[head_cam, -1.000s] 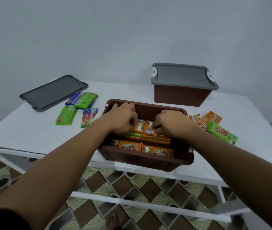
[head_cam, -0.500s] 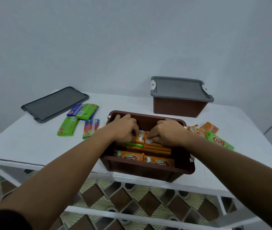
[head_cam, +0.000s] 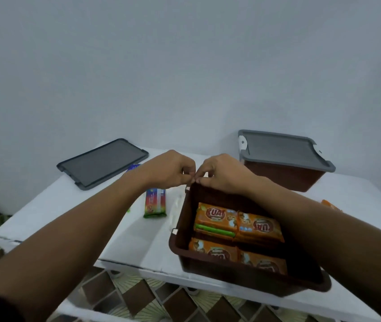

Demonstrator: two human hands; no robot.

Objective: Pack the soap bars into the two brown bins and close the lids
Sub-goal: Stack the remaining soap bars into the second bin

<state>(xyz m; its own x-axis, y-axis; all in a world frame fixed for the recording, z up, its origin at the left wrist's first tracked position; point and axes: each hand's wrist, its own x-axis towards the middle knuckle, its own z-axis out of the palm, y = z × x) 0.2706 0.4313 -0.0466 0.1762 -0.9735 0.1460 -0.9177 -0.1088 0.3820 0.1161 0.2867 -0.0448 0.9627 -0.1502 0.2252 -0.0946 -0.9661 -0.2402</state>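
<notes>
Brown bin (head_cam: 243,278) far corner | left hand (head_cam: 167,169); right hand (head_cam: 225,174) curled above

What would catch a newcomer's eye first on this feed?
The open brown bin at the near edge of the table, packed with orange soap bars. The left hand and right hand meet above its far left corner, fingers curled; whether they pinch anything is unclear. At the back right a second brown bin is lidded, and a loose grey lid lies back left.
</notes>
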